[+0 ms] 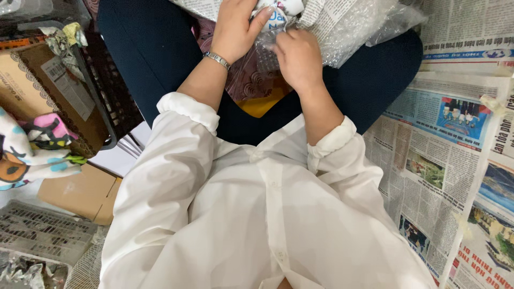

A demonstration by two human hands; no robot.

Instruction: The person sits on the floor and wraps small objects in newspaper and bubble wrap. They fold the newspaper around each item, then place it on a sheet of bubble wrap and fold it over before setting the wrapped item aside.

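1. Seen from above, a person in a white shirt sits with both hands in their lap.
2. The left hand (pixel 235 29), wearing a silver bracelet (pixel 217 59), grips a small wrapped bundle (pixel 278 13).
3. The right hand (pixel 297 56) pinches clear bubble wrap (pixel 348 27) beside the bundle.
4. Newspaper (pixel 444 160) covers the floor at right.

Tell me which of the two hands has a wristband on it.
The left hand: a silver metal band circles its wrist. The right hand has a bare wrist.
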